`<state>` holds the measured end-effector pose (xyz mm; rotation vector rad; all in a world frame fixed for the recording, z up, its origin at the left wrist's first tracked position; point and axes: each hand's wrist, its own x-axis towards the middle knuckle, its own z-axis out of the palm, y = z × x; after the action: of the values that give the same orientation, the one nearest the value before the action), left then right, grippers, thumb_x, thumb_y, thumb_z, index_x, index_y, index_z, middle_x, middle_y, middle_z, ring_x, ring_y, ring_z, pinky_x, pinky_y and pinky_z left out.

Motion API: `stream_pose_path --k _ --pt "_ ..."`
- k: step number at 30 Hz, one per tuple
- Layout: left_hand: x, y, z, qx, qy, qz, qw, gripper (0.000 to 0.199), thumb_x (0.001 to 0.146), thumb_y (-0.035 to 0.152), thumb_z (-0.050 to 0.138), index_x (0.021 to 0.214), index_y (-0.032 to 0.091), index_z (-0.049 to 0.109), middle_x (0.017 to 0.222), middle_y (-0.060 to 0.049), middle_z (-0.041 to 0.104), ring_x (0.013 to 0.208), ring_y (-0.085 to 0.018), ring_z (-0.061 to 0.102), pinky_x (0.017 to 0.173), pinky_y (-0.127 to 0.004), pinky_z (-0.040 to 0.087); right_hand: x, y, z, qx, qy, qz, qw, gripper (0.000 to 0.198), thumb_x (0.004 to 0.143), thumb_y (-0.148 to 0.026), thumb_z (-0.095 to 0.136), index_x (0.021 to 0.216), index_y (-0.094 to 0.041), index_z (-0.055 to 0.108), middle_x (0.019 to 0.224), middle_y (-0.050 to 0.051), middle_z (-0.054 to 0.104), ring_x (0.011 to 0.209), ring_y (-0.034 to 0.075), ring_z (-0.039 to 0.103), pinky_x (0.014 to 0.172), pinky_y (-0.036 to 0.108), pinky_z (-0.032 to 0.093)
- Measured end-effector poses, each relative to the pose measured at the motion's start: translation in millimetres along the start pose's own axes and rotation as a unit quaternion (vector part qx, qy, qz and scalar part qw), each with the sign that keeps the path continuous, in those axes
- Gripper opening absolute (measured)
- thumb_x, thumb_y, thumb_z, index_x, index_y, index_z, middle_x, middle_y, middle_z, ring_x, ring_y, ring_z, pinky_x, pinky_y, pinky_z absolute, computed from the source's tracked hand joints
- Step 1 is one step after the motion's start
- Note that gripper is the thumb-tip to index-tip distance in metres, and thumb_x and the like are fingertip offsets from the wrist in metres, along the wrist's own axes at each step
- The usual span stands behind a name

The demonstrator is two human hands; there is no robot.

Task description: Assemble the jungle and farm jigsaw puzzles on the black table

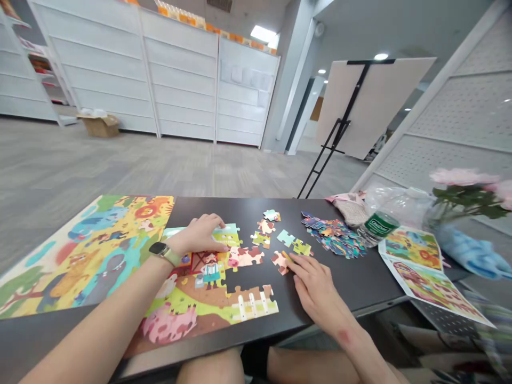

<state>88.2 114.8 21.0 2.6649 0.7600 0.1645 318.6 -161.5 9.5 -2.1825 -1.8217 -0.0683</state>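
Note:
My left hand (202, 233) rests over the upper part of a partly assembled farm jigsaw puzzle (212, 309), its fingers arched and the thumb apart. Under that hand, some of the puzzle is hidden. A gap of dark table shows between the joined cow pieces (250, 256) and the fence section (256, 305). My right hand (316, 280) has its fingertips at the edge of a pink-and-brown puzzle piece (279, 262), right of the gap. Several loose pieces lie above, among them a pale blue piece (285, 238) and a green piece (302, 247).
A finished animal puzzle (116, 250) lies at the left. Right of centre is a heap of dark-backed pieces (334, 234), beside a plastic bottle (378, 226), picture sheets (432, 277) and flowers (466, 186). The table (256, 333) has its front edge close to my legs.

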Motion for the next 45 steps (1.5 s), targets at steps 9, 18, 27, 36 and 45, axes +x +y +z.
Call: stream_pose_path --k 9,18,27,36,45 --pt "-7.5 18.8 -5.0 0.03 0.024 0.059 0.998 0.063 0.082 0.065 0.06 0.127 0.022 0.057 0.133 -0.013 0.055 0.122 -0.035 0.049 0.099 -0.049 0.04 -49.7 49.6 -21.6 0.093 -0.011 -0.002 0.996 0.034 0.095 -0.032 0.052 0.125 -0.028 0.067 0.135 0.009 0.062 0.129 0.027 0.054 0.107 0.047 0.046" --pt "-25.1 92.3 23.7 -0.007 -0.006 0.206 0.979 0.104 0.064 0.072 0.074 0.15 0.027 0.037 0.148 -0.015 0.042 0.137 -0.041 0.033 0.111 -0.057 0.029 -29.3 -0.9 -11.4 0.141 0.015 -0.093 0.986 0.028 0.093 -0.022 0.058 0.118 -0.028 0.069 0.121 0.008 0.067 0.113 0.022 0.062 0.095 0.038 0.056" --pt "-19.7 81.7 29.3 -0.036 -0.027 0.183 0.982 0.111 0.063 0.072 0.074 0.154 0.026 0.031 0.149 -0.014 0.041 0.138 -0.042 0.031 0.112 -0.057 0.028 -29.5 -2.6 -10.1 0.063 0.018 -0.159 0.985 0.038 0.096 -0.02 0.056 0.134 -0.027 0.059 0.12 0.006 0.07 0.108 0.022 0.064 0.095 0.038 0.057" --pt "-19.6 85.7 26.6 -0.051 -0.031 0.172 0.983 0.108 0.062 0.07 0.075 0.153 0.027 0.034 0.148 -0.015 0.041 0.137 -0.042 0.031 0.111 -0.058 0.029 -25.4 -24.9 -12.4 0.025 0.015 -0.167 0.986 0.036 0.093 -0.012 0.052 0.124 -0.025 0.065 0.125 0.009 0.067 0.115 0.024 0.062 0.097 0.043 0.055" --pt "-19.0 84.6 27.4 -0.061 -0.032 0.174 0.982 0.107 0.062 0.07 0.075 0.152 0.026 0.036 0.148 -0.016 0.041 0.137 -0.043 0.03 0.111 -0.06 0.028 -19.6 -29.5 -11.3 0.057 0.013 -0.137 0.989 0.036 0.091 -0.01 0.049 0.12 -0.026 0.065 0.122 0.009 0.065 0.114 0.024 0.06 0.095 0.042 0.055"
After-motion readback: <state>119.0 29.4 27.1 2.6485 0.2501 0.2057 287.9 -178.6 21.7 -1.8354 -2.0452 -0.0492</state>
